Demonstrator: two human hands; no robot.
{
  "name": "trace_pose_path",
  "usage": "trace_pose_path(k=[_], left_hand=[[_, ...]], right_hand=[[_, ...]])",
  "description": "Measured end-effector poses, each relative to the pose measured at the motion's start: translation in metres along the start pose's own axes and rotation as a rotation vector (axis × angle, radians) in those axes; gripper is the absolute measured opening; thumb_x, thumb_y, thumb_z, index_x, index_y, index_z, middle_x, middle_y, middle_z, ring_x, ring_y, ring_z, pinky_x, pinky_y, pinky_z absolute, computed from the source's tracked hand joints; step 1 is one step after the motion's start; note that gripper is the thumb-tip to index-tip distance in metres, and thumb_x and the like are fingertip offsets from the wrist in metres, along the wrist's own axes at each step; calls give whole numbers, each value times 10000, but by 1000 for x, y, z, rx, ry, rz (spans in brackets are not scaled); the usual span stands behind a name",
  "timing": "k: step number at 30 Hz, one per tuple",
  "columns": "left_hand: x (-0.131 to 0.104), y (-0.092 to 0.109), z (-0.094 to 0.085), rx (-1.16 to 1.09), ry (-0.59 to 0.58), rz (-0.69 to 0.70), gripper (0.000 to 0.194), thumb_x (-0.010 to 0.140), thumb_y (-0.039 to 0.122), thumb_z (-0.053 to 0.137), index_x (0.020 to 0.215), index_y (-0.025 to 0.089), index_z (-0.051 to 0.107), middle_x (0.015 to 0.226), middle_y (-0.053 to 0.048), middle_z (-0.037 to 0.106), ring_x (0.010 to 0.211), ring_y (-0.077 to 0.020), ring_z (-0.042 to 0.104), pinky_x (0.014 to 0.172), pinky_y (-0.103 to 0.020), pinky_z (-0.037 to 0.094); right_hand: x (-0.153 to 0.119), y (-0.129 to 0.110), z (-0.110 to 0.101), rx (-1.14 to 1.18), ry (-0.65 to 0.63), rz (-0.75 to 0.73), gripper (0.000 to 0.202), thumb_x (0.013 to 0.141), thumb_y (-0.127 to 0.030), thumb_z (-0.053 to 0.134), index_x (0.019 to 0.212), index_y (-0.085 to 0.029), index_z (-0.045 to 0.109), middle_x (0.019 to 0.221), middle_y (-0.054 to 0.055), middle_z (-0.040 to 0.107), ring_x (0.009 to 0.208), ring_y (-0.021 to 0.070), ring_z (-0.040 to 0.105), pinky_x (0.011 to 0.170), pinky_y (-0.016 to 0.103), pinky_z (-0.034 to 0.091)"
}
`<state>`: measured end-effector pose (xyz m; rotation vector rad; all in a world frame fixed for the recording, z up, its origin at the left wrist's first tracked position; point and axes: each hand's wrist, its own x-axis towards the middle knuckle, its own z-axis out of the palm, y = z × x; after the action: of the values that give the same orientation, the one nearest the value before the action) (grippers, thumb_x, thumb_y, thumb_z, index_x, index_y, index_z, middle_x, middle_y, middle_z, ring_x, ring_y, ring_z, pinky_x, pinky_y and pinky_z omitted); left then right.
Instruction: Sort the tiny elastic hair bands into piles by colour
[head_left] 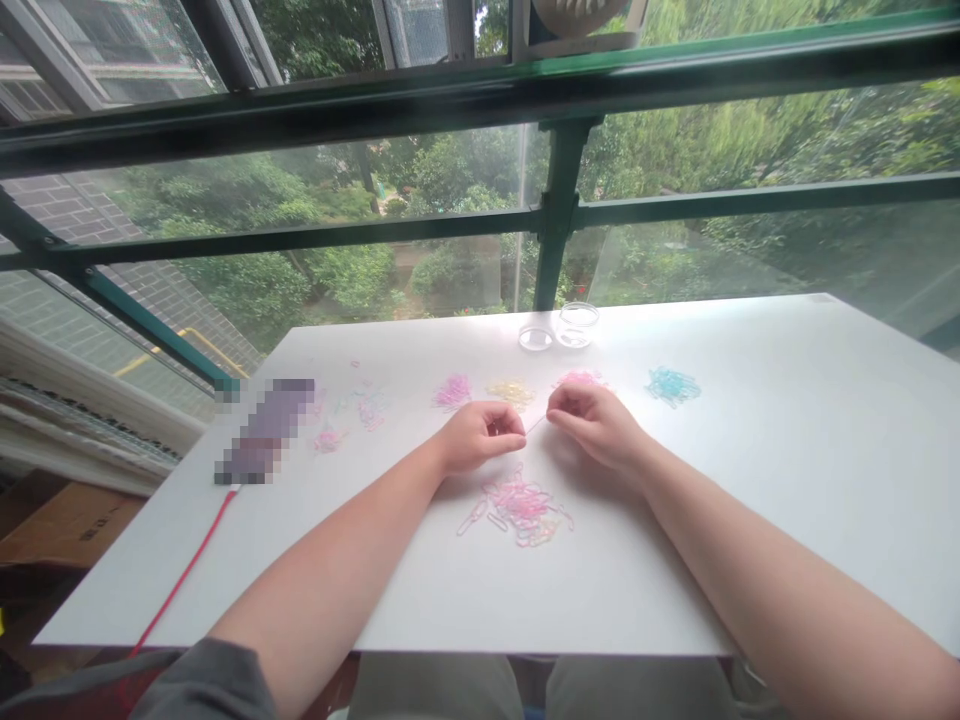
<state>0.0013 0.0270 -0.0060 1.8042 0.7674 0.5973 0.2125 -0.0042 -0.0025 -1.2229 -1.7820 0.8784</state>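
My left hand (484,437) and my right hand (592,420) are close together above the middle of the white table, fingers pinched. Between their fingertips runs a thin pink strip, apparently a paper clip (535,424), with both ends hidden by the fingers. Just below lies a loose heap of mostly pink paper clips (523,508), with a few pale yellowish ones at its lower right. Beyond the hands are a purple-pink pile (453,391), a yellow pile (510,391) and a pink pile (577,379) partly covered by my right hand. A blue pile (673,386) sits farther right.
A clear round jar (577,328) and a clear lid (535,340) stand at the table's (787,480) far edge, before the window. Scattered pastel clips (328,440) lie left. Beside them is a pixelated object (266,430) with a red cable (187,570).
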Motion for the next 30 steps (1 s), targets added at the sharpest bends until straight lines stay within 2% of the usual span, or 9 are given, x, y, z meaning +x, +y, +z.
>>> trace_pose_path(k=[3,5,11,18,25,30], left_hand=[[-1,1,1,18,-5,8,187,711,296,661,736,121,602,645,8,540,550,-67,431,517,-195,352],[-1,2,1,34,2,12,181,723,298,650,741,123,606,650,10,542,558,-69,434,526,-196,356],[-1,2,2,95,57,12,209,746,337,627,749,128,612,659,-1,562,555,-77,441,531,-204,367],[0,2,2,92,114,-7,243,749,376,625,745,135,598,643,8,549,548,-75,435,527,-205,362],[-1,2,2,115,83,-4,231,758,364,610,731,137,580,632,12,522,552,-77,422,524,-206,344],[-1,2,2,45,64,13,201,788,332,571,719,150,523,594,45,445,535,-68,373,522,-203,316]], right_hand=[[-3,-3,3,127,-210,44,95,775,-248,560,727,-179,515,617,-26,482,546,105,428,520,246,347],[-4,-5,3,192,-250,69,107,794,-259,548,737,-183,500,603,-35,461,524,99,415,499,240,337],[-6,-10,5,260,-271,106,144,825,-293,527,740,-203,453,608,-38,456,508,102,441,471,234,352],[-8,-13,9,114,-290,45,181,863,-293,467,709,-199,451,603,-32,461,510,101,439,475,230,349],[-7,-10,11,56,-267,12,104,848,-228,468,749,-195,469,582,-42,444,512,101,426,486,230,328],[-8,-10,11,62,-268,-9,101,843,-217,474,745,-192,465,598,-39,442,522,99,413,496,235,325]])
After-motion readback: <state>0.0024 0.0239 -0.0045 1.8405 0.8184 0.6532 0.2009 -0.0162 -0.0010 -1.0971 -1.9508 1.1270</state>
